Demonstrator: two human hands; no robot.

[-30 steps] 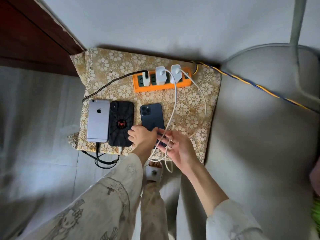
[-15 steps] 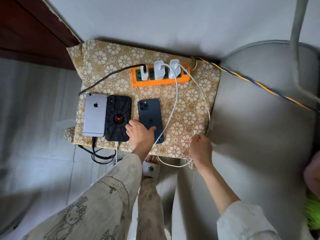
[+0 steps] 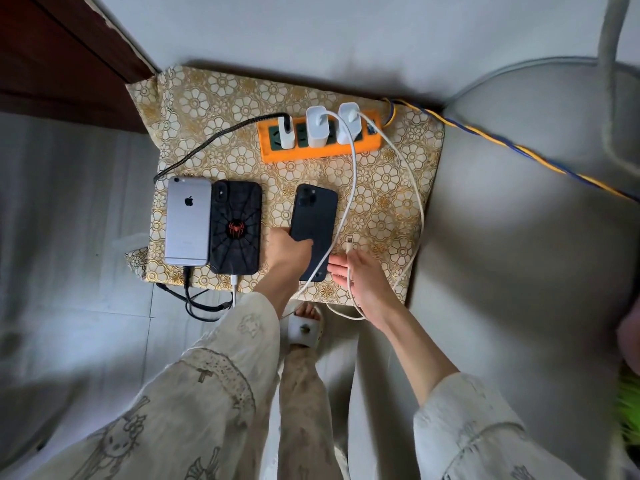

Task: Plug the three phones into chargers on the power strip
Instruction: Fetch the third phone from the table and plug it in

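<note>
Our left hand (image 3: 289, 252) grips dark blue phone (image 3: 313, 226), near end lifted off gold floral cloth (image 3: 221, 109). Our right hand (image 3: 356, 271) pinches white cable — connector tip (image 3: 349, 241) just right of phone, pointing away from us, parallel to its long axis.

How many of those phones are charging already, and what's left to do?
Two look done: the silver phone and the spider-case phone each have a cable at the bottom end. In hand: the left hand grips the dark blue phone, the right hand holds the white cable's plug. Left: plugging it in.
</note>
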